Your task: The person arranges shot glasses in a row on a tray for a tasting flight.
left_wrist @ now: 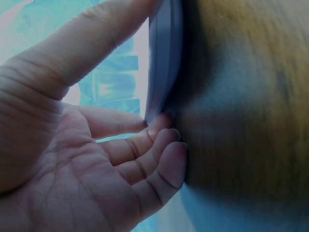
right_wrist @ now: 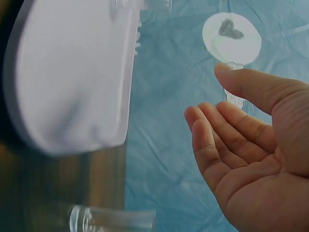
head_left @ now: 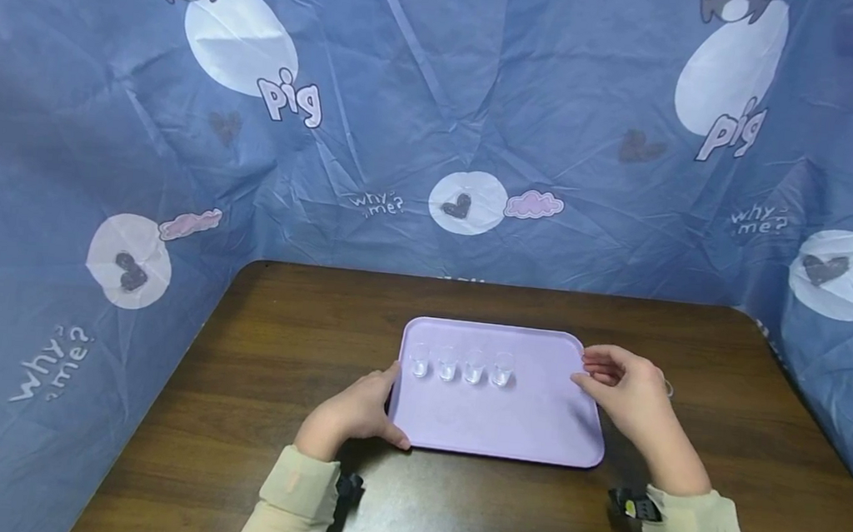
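My lilac tray (head_left: 534,429) lies on the brown wood-grain surface (head_left: 302,323), directly in front of me and between both hands. It bears four small clear cups (head_left: 473,372), upright, in one straight row that begins near the left rim and passes the tray's middle; each stands just beside the next without touching it. The cups are transparent and look brighter toward the bottom; I cannot tell whether this is clear liquid or a thick base. The right part of the tray carries only shadow. A separate clear cup (right_wrist: 113,221) is beyond the tray's right side, near my right hand (head_left: 623,390); its contents cannot be determined. My left hand (head_left: 356,411) holds the tray at the near left corner: thumb on the rim, fingers bent against the left edge. My right hand is loosely spread, fingers slightly curved, thumb apart, beside the right rim, gripping nothing.
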Motion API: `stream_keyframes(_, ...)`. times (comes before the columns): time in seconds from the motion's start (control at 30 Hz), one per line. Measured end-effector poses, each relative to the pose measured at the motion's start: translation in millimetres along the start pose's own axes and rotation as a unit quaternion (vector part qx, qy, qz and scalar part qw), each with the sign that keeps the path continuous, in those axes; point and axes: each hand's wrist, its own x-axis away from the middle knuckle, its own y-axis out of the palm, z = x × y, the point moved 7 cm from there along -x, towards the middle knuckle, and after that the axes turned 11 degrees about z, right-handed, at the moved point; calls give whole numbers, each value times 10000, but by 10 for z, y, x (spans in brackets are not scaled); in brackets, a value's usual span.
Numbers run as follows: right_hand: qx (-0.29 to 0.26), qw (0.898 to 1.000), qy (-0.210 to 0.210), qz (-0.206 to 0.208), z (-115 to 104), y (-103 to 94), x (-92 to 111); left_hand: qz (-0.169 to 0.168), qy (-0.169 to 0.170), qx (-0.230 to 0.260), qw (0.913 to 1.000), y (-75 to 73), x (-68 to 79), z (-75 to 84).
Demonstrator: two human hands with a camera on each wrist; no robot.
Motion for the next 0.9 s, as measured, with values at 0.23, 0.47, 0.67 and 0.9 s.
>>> stream_keyframes(0.23,157,9991,-123,376,43,-189,54,-18,-59,-24,10000,-10,8,-7)
stream_keyframes(0.47,213,9980,120,576,112,-398,137,3,15,25,10000,-16,18,16)
stream_keyframes(0.67,327,9963,175,775,165,-561,217,13,26,19,10000,-21,16,24)
stream_keyframes(0.9,379,9953,275,846,298,-653,304,11,0,25,10000,-18,17,28)
